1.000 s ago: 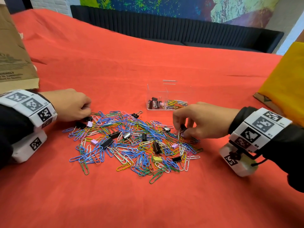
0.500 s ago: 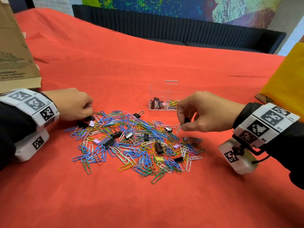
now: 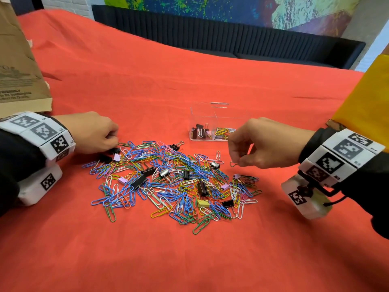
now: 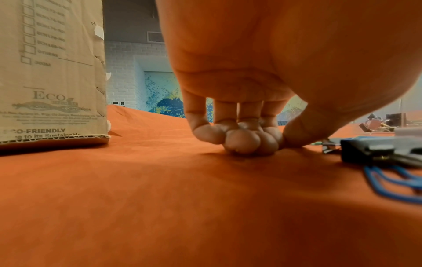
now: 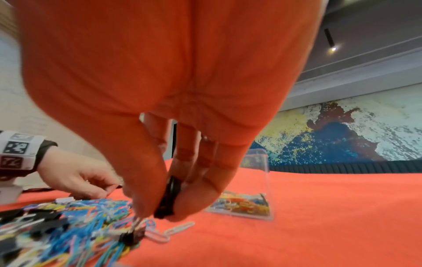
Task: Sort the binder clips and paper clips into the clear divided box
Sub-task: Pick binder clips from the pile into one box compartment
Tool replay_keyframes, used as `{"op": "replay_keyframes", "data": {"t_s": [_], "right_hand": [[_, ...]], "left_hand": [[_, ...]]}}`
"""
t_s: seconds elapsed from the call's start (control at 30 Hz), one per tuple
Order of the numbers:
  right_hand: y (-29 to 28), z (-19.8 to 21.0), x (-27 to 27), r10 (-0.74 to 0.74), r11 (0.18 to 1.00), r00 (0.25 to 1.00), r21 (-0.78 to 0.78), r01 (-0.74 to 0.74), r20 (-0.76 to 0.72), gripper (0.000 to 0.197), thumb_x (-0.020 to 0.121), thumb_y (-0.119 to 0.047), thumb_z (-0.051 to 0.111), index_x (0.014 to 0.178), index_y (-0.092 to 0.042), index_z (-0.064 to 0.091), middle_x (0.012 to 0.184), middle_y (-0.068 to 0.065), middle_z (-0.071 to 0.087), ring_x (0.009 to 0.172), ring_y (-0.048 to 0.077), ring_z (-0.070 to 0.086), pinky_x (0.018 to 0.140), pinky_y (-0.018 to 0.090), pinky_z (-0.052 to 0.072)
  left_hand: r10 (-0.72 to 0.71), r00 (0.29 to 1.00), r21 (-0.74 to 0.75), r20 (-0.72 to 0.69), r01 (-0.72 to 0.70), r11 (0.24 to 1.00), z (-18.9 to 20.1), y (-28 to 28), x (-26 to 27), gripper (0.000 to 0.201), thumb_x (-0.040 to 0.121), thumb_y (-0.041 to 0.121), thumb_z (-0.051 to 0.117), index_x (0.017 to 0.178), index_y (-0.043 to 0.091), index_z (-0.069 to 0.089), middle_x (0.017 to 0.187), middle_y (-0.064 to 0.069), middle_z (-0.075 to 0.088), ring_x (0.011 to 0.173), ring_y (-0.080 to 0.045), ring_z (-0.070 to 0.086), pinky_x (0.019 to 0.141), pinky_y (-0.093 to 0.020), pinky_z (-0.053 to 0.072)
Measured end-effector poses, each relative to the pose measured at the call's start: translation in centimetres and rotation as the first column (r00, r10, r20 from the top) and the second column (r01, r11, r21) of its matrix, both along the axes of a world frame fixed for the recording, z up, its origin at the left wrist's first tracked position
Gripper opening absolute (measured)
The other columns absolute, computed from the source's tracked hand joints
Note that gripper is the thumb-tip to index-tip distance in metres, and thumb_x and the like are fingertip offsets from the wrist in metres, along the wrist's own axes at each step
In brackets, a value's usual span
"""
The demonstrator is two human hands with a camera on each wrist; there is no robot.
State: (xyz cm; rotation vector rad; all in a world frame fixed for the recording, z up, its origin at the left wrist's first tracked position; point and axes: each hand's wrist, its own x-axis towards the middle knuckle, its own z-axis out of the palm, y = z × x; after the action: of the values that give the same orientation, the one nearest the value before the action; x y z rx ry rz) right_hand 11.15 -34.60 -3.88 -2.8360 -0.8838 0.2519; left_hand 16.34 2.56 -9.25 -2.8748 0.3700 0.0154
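Head view: A heap of multicoloured wire paper clips [image 3: 168,182] mixed with small black, lilac and yellow binder clips lies on the red cloth-covered table [image 3: 189,81]. The clear plastic divided box [image 3: 212,123] stands just beyond the heap, toward its right side. Its left compartment holds black binder clips; its right compartment holds coloured paper clips. The right hand [image 3: 263,142] hovers above the right edge of the heap, in front of the box, fingertips pointing down and pinched together on a small item; a wire loop protrudes below them. The left hand [image 3: 92,131] rests at the far left edge of the heap, fingers curled under. A brown cardboard box [image 3: 19,70] stands at far left, and a yellow padded object [image 3: 368,98] at far right.

Left wrist view: The left hand [image 4: 239,90] has its fingertips [image 4: 242,140] bunched together and pressed on the red cloth. Whether anything is held cannot be determined. A black binder clip [image 4: 376,151] and a blue paper clip [image 4: 392,182] lie just to the right.

Right wrist view: The right hand [image 5: 171,108] clamps a small black binder clip [image 5: 167,198] between thumb and fingers, above the heap [image 5: 68,225]. The divided box [image 5: 246,198] sits just behind, paper clips visible inside.
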Motion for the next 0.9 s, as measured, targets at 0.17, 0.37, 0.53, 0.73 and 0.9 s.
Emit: {"op": "replay_keyframes", "data": {"t_s": [0.17, 0.37, 0.53, 0.73, 0.9], "right_hand": [[0.2, -1.4, -0.7, 0.023, 0.99, 0.999, -0.141, -0.029, -0.043, 0.025, 0.074, -0.014, 0.068, 0.089, -0.032, 0.077, 0.082, -0.008, 0.075, 0.077, 0.001, 0.066, 0.073, 0.02, 0.053], [0.4, -1.7, -0.8, 0.028, 0.989, 0.999, -0.145, -0.031, -0.026, 0.01, 0.076, -0.022, 0.073, 0.082, -0.03, 0.076, 0.08, -0.011, 0.073, 0.076, 0.003, 0.064, 0.065, 0.01, 0.047], [0.6, -0.9, -0.5, -0.001, 1.0, 1.0, -0.024, 0.001, -0.002, 0.004, 0.072, -0.026, 0.075, 0.076, -0.027, 0.073, 0.07, -0.006, 0.073, 0.067, 0.007, 0.067, 0.071, 0.029, 0.055], [1.7, -1.0, -1.7, 0.093, 0.994, 0.996, 0.059, -0.092, -0.009, 0.013, 0.075, -0.013, 0.07, 0.074, -0.026, 0.069, 0.07, -0.008, 0.068, 0.068, 0.006, 0.063, 0.064, 0.016, 0.05], [2.0, -1.6, -2.0, 0.12, 0.987, 0.993, -0.106, -0.12, -0.006, 0.028, 0.075, -0.012, 0.063, 0.081, -0.035, 0.078, 0.081, -0.005, 0.073, 0.078, 0.013, 0.065, 0.072, 0.024, 0.05]], "left_hand": [[-0.005, 1.0, 0.007, 0.004, 0.005, 1.0, 0.1, -0.2, -0.1, 0.026, 0.088, 0.036, 0.049, 0.07, 0.018, 0.052, 0.065, 0.003, 0.06, 0.065, -0.022, 0.052, 0.069, -0.032, 0.047], [0.003, 1.0, -0.004, 0.003, -0.003, 1.0, 0.0, -0.1, -0.1, 0.026, 0.087, 0.036, 0.049, 0.069, 0.018, 0.052, 0.063, 0.003, 0.059, 0.064, -0.022, 0.051, 0.069, -0.033, 0.048], [-0.004, 1.0, 0.0, 0.002, 0.004, 1.0, 0.0, -0.1, 0.0, 0.027, 0.087, 0.037, 0.049, 0.068, 0.018, 0.051, 0.062, 0.003, 0.058, 0.062, -0.021, 0.051, 0.068, -0.033, 0.048], [-0.028, 1.0, 0.025, 0.008, 0.028, 0.999, -0.2, 0.3, 0.3, 0.027, 0.087, 0.038, 0.047, 0.068, 0.018, 0.05, 0.068, 0.001, 0.062, 0.066, -0.025, 0.052, 0.072, -0.034, 0.05], [-0.028, 1.0, 0.024, 0.005, 0.028, 0.999, -0.3, 0.3, 0.3, 0.028, 0.087, 0.038, 0.047, 0.068, 0.019, 0.05, 0.068, 0.001, 0.061, 0.067, -0.026, 0.052, 0.071, -0.032, 0.049]]}}
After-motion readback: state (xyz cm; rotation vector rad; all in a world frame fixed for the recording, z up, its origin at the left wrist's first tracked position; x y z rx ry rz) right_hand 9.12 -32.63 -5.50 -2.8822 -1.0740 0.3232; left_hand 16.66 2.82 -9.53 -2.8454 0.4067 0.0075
